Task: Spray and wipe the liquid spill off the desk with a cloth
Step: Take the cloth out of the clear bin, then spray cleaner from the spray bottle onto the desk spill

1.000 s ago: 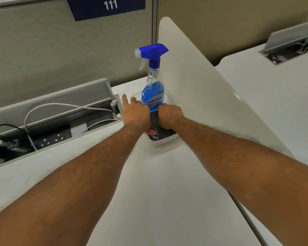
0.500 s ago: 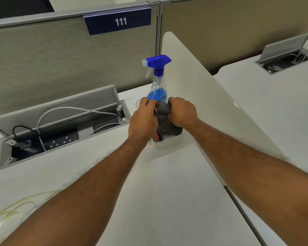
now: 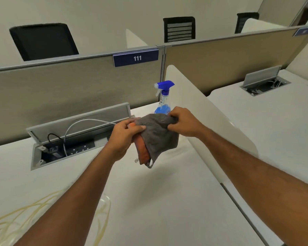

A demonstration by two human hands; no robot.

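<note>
Yellowish liquid spill is noted on the near-left worktop. Above the worktop, a grey cloth with orange underside is pinched by left hand and right hand. Behind, the blue spray bottle stands upright by the partition

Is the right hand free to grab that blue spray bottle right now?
Probably not yet. The right hand and left hand both grip the grey cloth, held up in front of the spray bottle. The bottle stands close behind; one hand would need to let go first.
</note>
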